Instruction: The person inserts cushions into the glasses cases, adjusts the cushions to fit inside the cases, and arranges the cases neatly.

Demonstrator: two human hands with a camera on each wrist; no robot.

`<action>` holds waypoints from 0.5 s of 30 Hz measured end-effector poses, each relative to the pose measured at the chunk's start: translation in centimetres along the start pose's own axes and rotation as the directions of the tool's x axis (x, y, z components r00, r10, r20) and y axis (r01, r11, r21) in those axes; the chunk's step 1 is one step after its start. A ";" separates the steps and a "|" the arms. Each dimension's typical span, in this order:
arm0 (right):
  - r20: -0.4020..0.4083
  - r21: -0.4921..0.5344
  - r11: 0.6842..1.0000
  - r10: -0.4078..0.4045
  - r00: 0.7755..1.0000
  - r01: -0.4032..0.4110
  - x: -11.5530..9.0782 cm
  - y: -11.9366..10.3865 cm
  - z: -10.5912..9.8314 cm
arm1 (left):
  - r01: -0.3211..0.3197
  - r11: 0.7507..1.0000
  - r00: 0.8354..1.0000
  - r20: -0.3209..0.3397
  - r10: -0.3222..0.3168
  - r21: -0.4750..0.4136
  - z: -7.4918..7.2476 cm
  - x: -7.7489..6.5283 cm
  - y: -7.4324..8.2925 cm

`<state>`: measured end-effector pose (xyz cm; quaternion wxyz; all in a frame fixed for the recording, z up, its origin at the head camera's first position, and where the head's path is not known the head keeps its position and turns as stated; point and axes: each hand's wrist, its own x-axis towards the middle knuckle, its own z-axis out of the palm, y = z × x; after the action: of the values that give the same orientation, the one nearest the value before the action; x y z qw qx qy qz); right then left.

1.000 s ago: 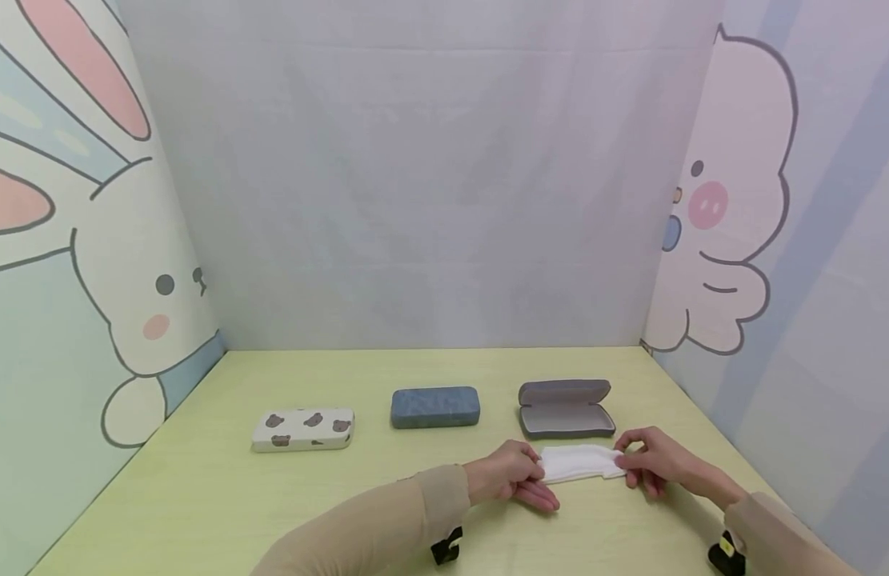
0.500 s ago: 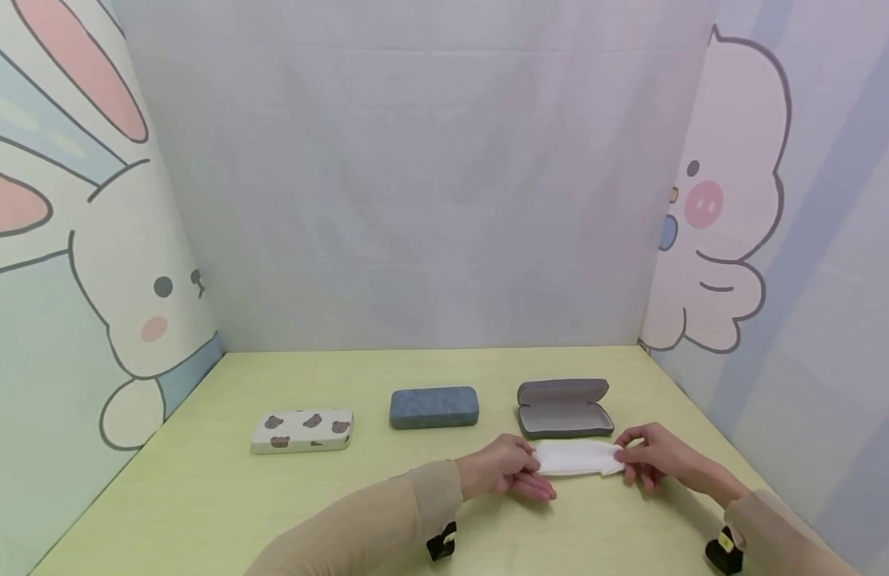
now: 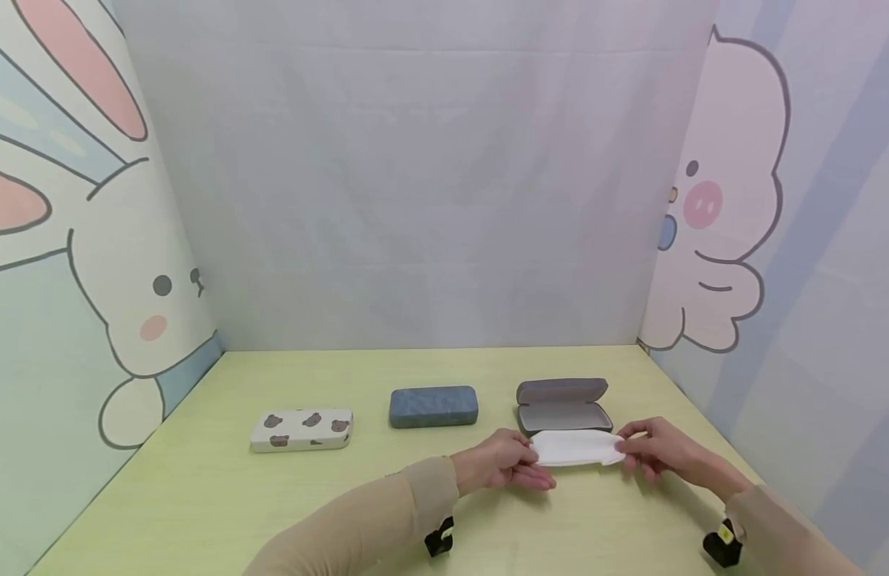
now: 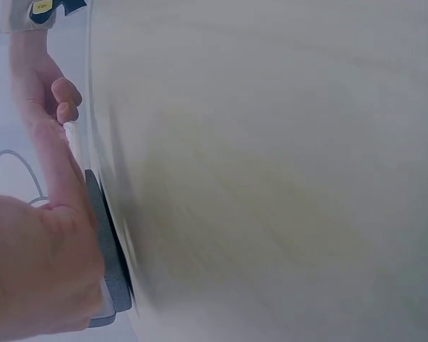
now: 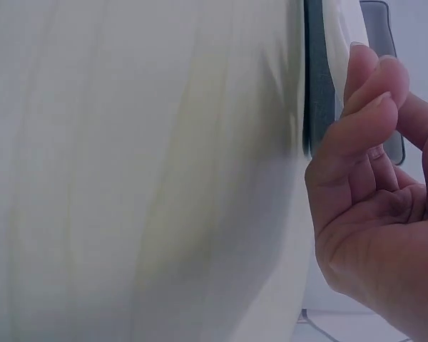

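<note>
A folded white cloth is stretched between both hands, just in front of the open grey glasses case. My left hand pinches the cloth's left end, its lower fingers extended. At the other end, my right hand pinches the cloth between thumb and fingers. The case stands with its lid raised, and the cloth overlaps its front edge in the head view. In the right wrist view the cloth hangs beside the case's side. The left wrist view hides most of the left grip behind the hand.
A closed blue glasses case lies left of the open one. Farther left sits a white case with bear prints. All rest on a pale yellow-green table, with a grey cloth wall behind.
Both hands have shifted slightly forward with the cloth, bringing it up against the open case's front edge in the head view. The three cases stay in place.
</note>
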<state>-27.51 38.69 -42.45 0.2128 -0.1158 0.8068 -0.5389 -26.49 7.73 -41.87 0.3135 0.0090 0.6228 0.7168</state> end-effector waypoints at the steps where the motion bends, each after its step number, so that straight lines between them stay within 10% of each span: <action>1: 0.004 0.001 1.000 -0.008 1.000 0.008 0.0 0.0 -0.1 | -0.003 1.000 1.000 0.002 0.003 -0.002 0.0 0.0 0.0; 15: -0.008 0.009 1.000 -0.025 1.000 0.025 0.2 -0.6 -0.6 | -0.031 0.999 1.000 0.004 0.031 -0.021 -0.1 0.7 0.2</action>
<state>-27.98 38.84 -41.70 0.2036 -0.1228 0.8036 -0.5456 -27.19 7.93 -42.02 0.3036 0.0170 0.6144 0.7280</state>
